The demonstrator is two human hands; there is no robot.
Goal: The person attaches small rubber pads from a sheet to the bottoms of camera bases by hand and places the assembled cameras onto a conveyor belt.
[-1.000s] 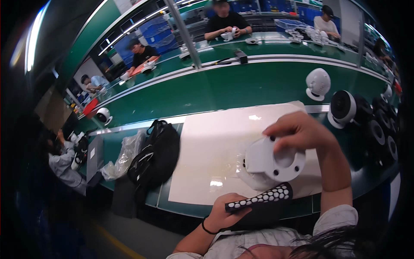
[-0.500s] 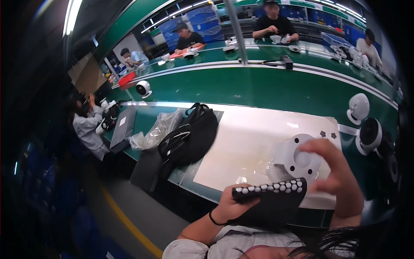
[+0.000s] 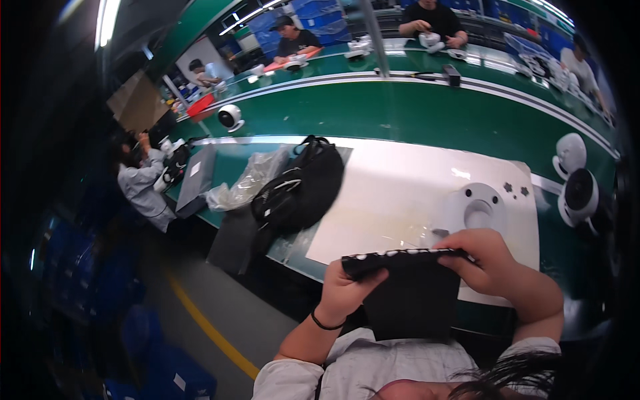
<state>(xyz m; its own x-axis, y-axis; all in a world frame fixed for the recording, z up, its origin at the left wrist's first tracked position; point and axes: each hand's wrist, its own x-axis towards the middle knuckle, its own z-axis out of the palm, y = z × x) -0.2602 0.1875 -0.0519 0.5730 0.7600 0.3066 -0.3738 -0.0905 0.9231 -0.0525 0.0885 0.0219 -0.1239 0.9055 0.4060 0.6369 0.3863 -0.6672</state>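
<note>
Left hand [image 3: 347, 290] pinches one end of a thin black sheet with white round dots along its top edge [image 3: 413, 303], thumb on the near face; fingers behind it are hidden. Right hand [image 3: 490, 263] pinches the opposite end, close to the dots. The sheet hangs between both hands at the near edge of a dark green bench [image 3: 230, 160]. Judged risk: uneven pull from the two ends could crease it, and a rubbing fingertip could soil or lift a dot. Should either pinch slacken, the sheet could slip below the bench edge.

Just beyond the right hand, a white plastic housing with dark holes and a round recess [image 3: 479, 212] lies on a large white board [image 3: 380, 200], partly hidden. A forward swing of that hand could knock or scuff it. Small dark flower-shaped pieces [image 3: 509, 187] lie near the housing; a careless sweep might scatter them.

Farther left, a black fabric bag [image 3: 320, 177] sits beside the board, where its loose folds could catch a sleeve.
</note>
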